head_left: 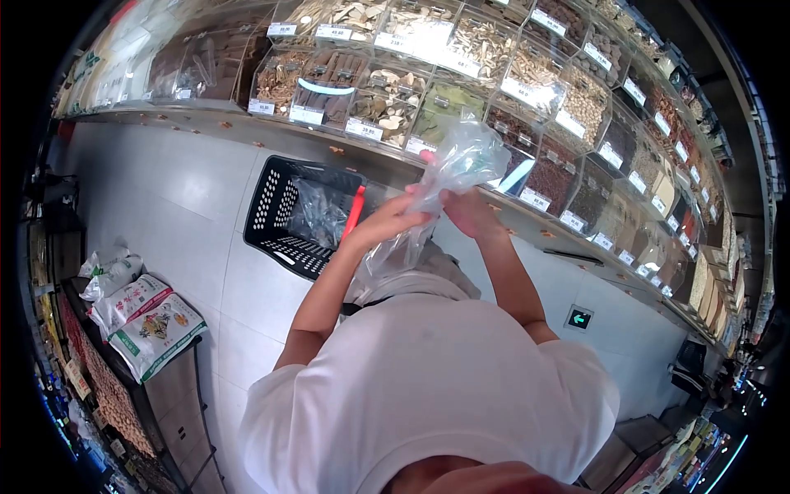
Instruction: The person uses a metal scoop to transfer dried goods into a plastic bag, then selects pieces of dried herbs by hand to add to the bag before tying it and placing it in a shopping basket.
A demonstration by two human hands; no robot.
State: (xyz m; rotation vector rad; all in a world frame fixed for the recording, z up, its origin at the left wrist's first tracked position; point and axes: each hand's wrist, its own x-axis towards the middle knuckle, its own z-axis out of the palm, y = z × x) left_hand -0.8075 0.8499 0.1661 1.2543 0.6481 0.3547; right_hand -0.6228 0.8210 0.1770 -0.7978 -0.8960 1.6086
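A clear plastic bag (469,152) is held up in front of my chest, its upper part bunched and its lower part hanging down over my trousers. My left hand (395,218) is closed around the bag's gathered middle from the left side. From the right, my right hand (471,210) grips the same bag, with its fingers partly hidden behind the plastic. What the bag holds, if anything, I cannot make out. Just behind it stand clear bins of dried goods, among them one with green leaves (444,111).
On the floor to my left sits a black shopping basket (267,193) with a red handle (354,216) and clear plastic bags (317,214) inside. Printed sacks (156,325) lie on a stand at the left. Price-tagged bins (551,173) line the shelf ahead. A floor exit sign (579,318) is at the right.
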